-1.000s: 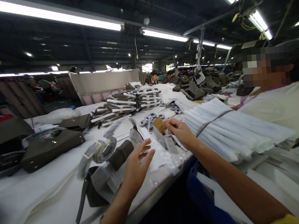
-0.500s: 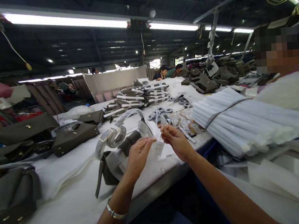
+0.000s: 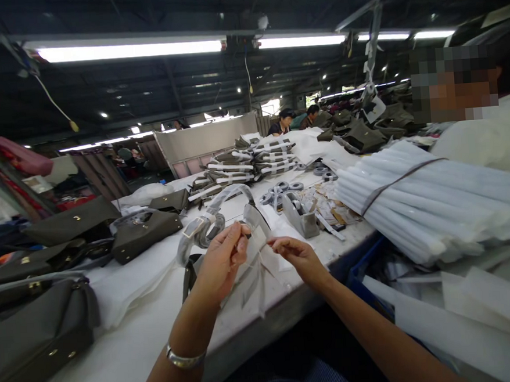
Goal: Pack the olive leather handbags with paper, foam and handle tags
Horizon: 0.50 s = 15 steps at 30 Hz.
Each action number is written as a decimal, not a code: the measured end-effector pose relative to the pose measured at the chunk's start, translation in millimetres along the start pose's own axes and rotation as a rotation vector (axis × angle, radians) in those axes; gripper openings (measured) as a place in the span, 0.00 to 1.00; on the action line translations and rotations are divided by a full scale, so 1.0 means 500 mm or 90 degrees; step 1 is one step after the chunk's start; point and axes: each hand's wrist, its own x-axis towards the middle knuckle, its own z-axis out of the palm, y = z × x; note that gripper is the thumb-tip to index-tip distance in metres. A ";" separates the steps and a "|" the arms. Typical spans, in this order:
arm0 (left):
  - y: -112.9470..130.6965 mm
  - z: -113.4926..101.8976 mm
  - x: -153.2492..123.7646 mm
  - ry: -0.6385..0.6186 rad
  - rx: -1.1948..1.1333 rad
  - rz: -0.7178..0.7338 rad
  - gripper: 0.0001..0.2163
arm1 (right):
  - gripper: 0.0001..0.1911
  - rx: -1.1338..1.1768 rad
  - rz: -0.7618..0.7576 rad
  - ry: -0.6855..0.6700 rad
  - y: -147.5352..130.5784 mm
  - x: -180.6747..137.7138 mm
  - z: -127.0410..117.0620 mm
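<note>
My left hand (image 3: 225, 257) is closed in a pinch in front of a dark olive handbag (image 3: 189, 271), mostly hidden behind it; what its fingertips hold is too small to make out. To its right, my right hand (image 3: 301, 259) has thumb and finger pinched together at a thin string. Pale tags (image 3: 257, 272) and strands hang between the hands, smeared by motion. The bag's handle, wrapped in clear film (image 3: 229, 195), arches up behind my left hand. A wrapped strap with a buckle (image 3: 194, 227) lies coiled beside it.
Several olive handbags (image 3: 146, 232) lie along the table's left. Stacked wrapped straps (image 3: 231, 166) stand behind. Tape rolls (image 3: 281, 188) and scraps (image 3: 325, 200) lie at centre right. A strapped bundle of white rolls (image 3: 430, 196) juts in at right, near a person in a pale top (image 3: 487, 140).
My hands have moved apart, the left one lifting and going left. The tag that hung between them now swings in a blur. The view has shifted slightly left.
</note>
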 end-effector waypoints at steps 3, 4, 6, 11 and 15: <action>0.010 0.000 -0.003 -0.022 0.088 -0.013 0.16 | 0.15 -0.014 -0.018 0.028 -0.027 0.003 0.013; 0.012 0.001 -0.004 -0.028 0.110 -0.015 0.16 | 0.17 -0.019 -0.033 -0.003 -0.039 0.005 0.024; 0.016 0.005 -0.006 -0.038 0.137 -0.009 0.16 | 0.23 -0.040 -0.069 -0.089 -0.061 0.008 0.054; 0.028 0.006 -0.015 -0.004 0.123 0.010 0.16 | 0.30 -0.112 -0.100 -0.120 -0.071 0.008 0.136; 0.036 -0.023 -0.039 0.069 0.076 0.054 0.15 | 0.17 -0.025 0.004 -0.087 -0.049 -0.006 0.154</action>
